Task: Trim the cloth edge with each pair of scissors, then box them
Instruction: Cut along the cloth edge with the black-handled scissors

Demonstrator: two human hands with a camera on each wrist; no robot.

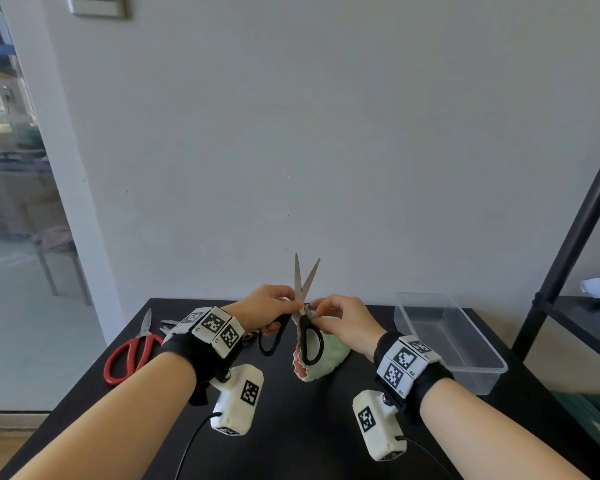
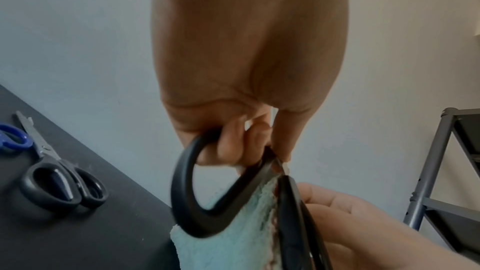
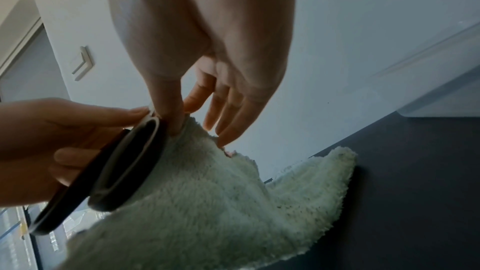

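Note:
Black-handled scissors (image 1: 311, 342) are held upright over the table, blades open and pointing up. My left hand (image 1: 281, 308) grips one handle loop (image 2: 187, 192), with fingers curled through it. A pale green fluffy cloth (image 1: 329, 358) hangs from beside the scissors' pivot down to the table. My right hand (image 1: 318, 308) pinches the cloth's top edge (image 3: 192, 124) between thumb and forefinger, right beside the scissors' handle (image 3: 124, 167). Whether the cloth sits between the blades is hidden. A clear plastic box (image 1: 489, 375) stands empty at the right of the table.
Red-handled scissors (image 1: 129, 355) lie at the table's left edge. Small black scissors (image 2: 64, 184) and blue-handled scissors (image 2: 13, 137) lie on the black table (image 1: 309, 427) behind my left wrist. A dark metal shelf (image 1: 568, 254) stands to the right.

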